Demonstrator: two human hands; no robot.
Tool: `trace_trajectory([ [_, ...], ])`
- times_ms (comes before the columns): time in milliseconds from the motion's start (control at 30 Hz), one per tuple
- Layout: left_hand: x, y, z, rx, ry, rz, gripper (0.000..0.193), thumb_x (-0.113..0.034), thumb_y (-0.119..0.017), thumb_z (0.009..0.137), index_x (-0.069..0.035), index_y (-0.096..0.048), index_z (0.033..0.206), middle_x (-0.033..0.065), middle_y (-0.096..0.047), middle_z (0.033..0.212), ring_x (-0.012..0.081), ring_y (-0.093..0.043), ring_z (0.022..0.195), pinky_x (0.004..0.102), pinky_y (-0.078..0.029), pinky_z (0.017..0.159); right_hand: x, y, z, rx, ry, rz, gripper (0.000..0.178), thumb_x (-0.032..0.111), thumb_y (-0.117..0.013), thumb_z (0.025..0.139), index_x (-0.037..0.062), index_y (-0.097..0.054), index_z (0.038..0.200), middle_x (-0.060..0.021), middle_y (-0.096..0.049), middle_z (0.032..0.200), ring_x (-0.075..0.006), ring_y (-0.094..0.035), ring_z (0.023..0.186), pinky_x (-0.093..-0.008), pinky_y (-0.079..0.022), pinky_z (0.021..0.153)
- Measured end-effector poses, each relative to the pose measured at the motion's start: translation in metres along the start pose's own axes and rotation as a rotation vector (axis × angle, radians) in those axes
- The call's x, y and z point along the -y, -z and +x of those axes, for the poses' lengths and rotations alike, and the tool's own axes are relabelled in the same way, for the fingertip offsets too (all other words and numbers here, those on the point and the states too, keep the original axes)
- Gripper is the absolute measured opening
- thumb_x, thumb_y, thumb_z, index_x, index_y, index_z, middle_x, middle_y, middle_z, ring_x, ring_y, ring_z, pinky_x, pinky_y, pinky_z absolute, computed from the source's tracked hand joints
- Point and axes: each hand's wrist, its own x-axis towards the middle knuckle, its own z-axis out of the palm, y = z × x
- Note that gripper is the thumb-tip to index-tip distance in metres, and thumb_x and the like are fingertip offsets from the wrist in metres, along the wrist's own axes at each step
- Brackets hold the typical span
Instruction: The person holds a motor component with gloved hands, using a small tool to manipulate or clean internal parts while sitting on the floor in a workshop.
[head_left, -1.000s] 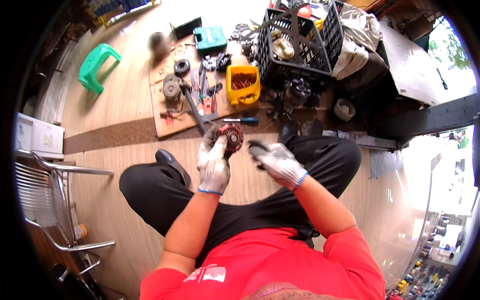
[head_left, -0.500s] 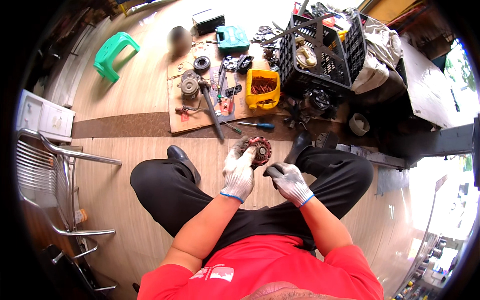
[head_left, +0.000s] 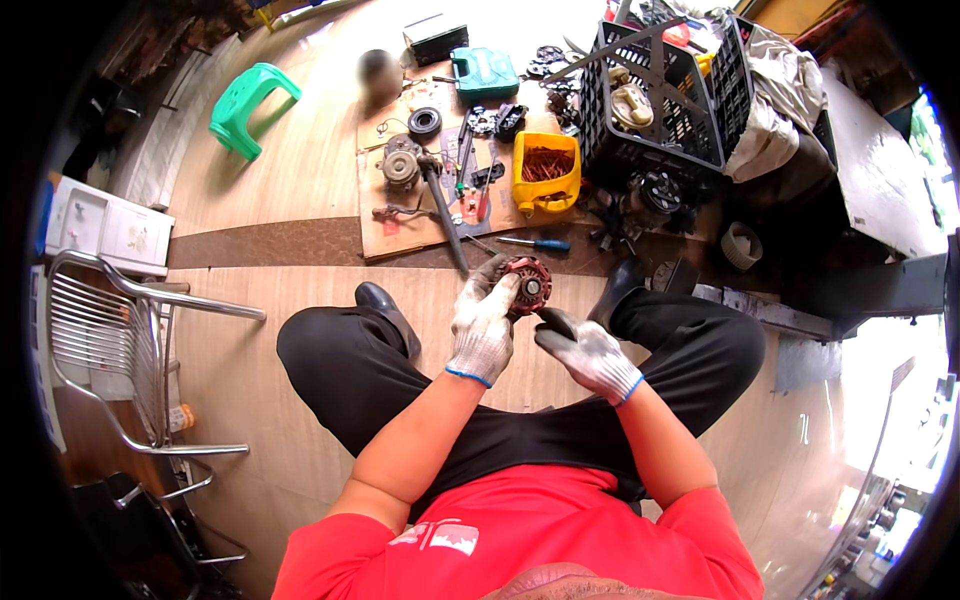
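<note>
Black crate (head_left: 598, 110), cardboard (head_left: 405, 238), yellow tub (head_left: 550, 192) and two gloved hands at a red part
The crate stands right of the tub, which holds a heap of reddish-brown pieces; a dark pipe (head_left: 445, 218) juts past the cardboard's near edge; the left hand (head_left: 485, 318) grips the round red part (head_left: 531, 286) with the thumb over its face; the right hand (head_left: 588, 352) is just beside it, fingers curled, and whether they pinch anything I cannot tell; the red part is held up between the boots (head_left: 388, 315), a blue-handled screwdriver (head_left: 552, 245) lying beyond it
</note>
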Motion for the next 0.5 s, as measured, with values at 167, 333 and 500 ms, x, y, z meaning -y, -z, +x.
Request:
trace_trajectory([
  [167, 0.001, 0.005, -0.005, 0.037, -0.045, -0.012, 0.032, -0.004, -0.062, 0.097, -0.001, -0.055, 0.128, 0.0130, -0.066, 0.119, 0.0244, -0.068, 0.105, 0.0396, -0.058, 0.091, 0.017, -0.003, 0.016, 0.053, -0.260, 0.301, 0.025, 0.023, -0.060, 0.098, 0.0025, -0.071, 0.108, -0.0079, -0.066, 0.072, -0.0127, -0.060, 0.061, -0.0295, -0.049, 0.059],
  [333, 0.000, -0.001, -0.007, -0.013, -0.060, -0.064, 0.025, -0.005, -0.062, 0.098, -0.006, -0.062, 0.123, 0.0120, -0.069, 0.118, 0.0237, -0.068, 0.104, 0.0396, -0.058, 0.091, -0.007, -0.027, 0.013, -0.207, 0.328, -0.289, 0.022, 0.022, -0.058, 0.097, 0.0049, -0.070, 0.101, -0.0155, -0.067, 0.080, -0.0302, -0.067, 0.068, -0.0411, -0.053, 0.061],
  [500, -0.004, 0.002, -0.005, -0.042, -0.061, -0.066, 0.029, -0.007, -0.059, 0.101, 0.000, -0.056, 0.128, 0.0118, -0.066, 0.117, 0.0200, -0.067, 0.103, 0.0338, -0.057, 0.089, 0.006, -0.044, 0.013, -0.309, 0.182, -0.261, 0.020, 0.024, -0.062, 0.096, 0.0052, -0.068, 0.099, -0.0189, -0.069, 0.087, -0.0398, -0.067, 0.078, -0.0466, -0.053, 0.065],
])
